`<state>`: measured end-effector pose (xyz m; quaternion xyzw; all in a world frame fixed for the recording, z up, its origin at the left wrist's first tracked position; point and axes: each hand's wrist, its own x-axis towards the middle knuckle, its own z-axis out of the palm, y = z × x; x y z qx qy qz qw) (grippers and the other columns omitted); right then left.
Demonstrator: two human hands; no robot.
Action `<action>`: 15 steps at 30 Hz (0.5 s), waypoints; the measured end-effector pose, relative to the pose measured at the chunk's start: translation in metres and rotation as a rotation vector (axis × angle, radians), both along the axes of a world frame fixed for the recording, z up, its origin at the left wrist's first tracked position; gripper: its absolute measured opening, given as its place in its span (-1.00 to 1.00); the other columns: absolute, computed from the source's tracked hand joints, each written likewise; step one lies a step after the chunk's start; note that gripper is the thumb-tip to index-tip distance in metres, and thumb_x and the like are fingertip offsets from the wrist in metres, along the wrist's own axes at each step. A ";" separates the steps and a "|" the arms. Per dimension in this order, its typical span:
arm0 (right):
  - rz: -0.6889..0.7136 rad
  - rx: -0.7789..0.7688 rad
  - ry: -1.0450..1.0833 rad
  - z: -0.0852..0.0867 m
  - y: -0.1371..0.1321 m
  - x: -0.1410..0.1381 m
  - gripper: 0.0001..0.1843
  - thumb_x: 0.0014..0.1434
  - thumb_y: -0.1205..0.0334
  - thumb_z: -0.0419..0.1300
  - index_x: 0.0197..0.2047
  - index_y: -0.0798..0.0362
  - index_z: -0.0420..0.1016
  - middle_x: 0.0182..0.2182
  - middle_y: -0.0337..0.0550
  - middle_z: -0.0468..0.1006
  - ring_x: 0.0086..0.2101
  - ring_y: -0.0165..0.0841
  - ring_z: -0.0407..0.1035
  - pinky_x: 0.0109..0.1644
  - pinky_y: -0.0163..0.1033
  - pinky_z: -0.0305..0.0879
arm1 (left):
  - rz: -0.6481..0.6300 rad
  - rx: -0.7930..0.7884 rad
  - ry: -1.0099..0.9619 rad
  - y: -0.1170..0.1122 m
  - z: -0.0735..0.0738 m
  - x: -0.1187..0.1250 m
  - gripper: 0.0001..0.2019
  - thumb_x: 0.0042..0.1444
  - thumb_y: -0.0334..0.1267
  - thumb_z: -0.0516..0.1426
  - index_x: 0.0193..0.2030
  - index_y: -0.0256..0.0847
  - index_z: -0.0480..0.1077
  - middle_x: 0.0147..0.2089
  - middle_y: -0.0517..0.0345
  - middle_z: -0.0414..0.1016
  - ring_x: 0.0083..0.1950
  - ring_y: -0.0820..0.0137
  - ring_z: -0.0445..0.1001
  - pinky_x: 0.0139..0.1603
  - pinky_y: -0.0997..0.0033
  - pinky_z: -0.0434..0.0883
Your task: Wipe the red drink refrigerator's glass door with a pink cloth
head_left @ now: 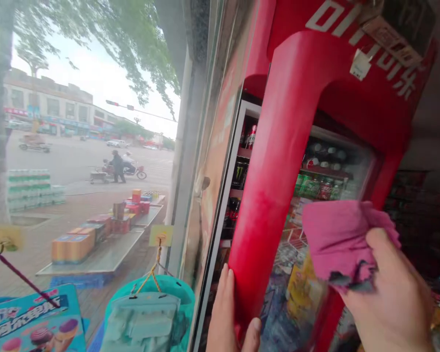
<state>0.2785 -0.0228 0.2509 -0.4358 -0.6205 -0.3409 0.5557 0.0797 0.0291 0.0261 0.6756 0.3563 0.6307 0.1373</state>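
A red drinks fridge stands before me with its door (278,161) swung ajar. My left hand (229,318) grips the door's red edge near the bottom, fingers behind it and thumb in front. My right hand (386,298) is closed on a crumpled pink cloth (342,239) and holds it against the door's glass pane (300,274). Behind the glass, shelves hold green bottles (311,186) and cans (242,173).
A large shop window (88,146) on the left looks onto a street with stacked boxes on a bench (95,234) and people with a scooter. A teal bucket (150,313) and an ice-cream box (29,322) sit below it. Dark shelving (425,220) stands at right.
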 end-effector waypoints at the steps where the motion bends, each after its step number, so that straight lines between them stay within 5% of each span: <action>1: -0.002 0.062 0.002 0.022 0.016 -0.006 -0.41 0.46 -0.07 0.20 0.50 -0.34 0.39 0.17 -0.10 0.70 0.10 0.11 0.64 -0.03 0.15 0.69 | 0.024 0.017 0.020 0.003 0.005 0.000 -0.16 0.43 -0.18 0.13 0.73 -0.08 -0.15 0.75 -0.17 -0.11 0.72 -0.10 0.00 0.63 -0.21 0.24; 3: 0.010 0.190 -0.071 0.057 0.050 -0.025 -0.44 0.57 0.07 -0.03 0.55 -0.14 0.33 0.28 0.02 0.63 0.26 0.12 0.53 0.26 0.31 0.56 | 0.061 0.037 0.045 0.009 0.013 0.000 -0.12 0.42 -0.19 0.16 0.74 -0.08 -0.20 0.74 -0.20 -0.10 0.72 -0.11 0.01 0.62 -0.23 0.26; 5: 0.009 0.160 -0.424 0.071 0.079 -0.049 -0.40 0.55 0.10 0.07 0.57 0.00 0.30 0.44 0.07 0.46 0.46 0.16 0.26 0.54 0.43 0.21 | 0.085 0.046 0.051 0.016 0.018 0.001 -0.11 0.42 -0.20 0.16 0.74 -0.08 -0.23 0.74 -0.22 -0.07 0.72 -0.09 0.03 0.62 -0.23 0.27; 8: -0.021 0.083 -0.818 0.053 0.103 -0.073 -0.30 0.53 0.01 0.16 0.57 0.20 0.29 0.53 0.13 0.31 0.55 0.10 0.07 0.68 0.34 -0.11 | 0.121 0.058 0.049 0.026 0.016 0.003 -0.14 0.44 -0.20 0.14 0.73 -0.07 -0.22 0.73 -0.22 -0.02 0.70 -0.03 0.09 0.62 -0.19 0.28; 12: 0.068 0.050 -1.180 0.014 0.116 -0.068 -0.33 0.56 -0.11 0.10 0.44 0.24 0.48 0.50 0.06 0.37 0.54 -0.01 0.13 0.67 0.18 0.01 | 0.142 0.098 0.048 0.040 0.005 0.005 -0.14 0.41 -0.21 0.18 0.72 -0.04 -0.14 0.70 -0.21 0.06 0.68 -0.04 0.15 0.60 -0.17 0.31; 15: 0.083 0.070 -1.278 0.023 0.130 -0.058 -0.40 0.57 0.00 0.09 0.47 0.22 0.45 0.50 0.00 0.38 0.52 -0.04 0.17 0.65 0.18 0.08 | 0.139 0.118 0.037 0.051 -0.004 0.006 -0.14 0.38 -0.24 0.19 0.72 -0.01 -0.11 0.70 -0.20 0.08 0.67 -0.05 0.18 0.59 -0.16 0.33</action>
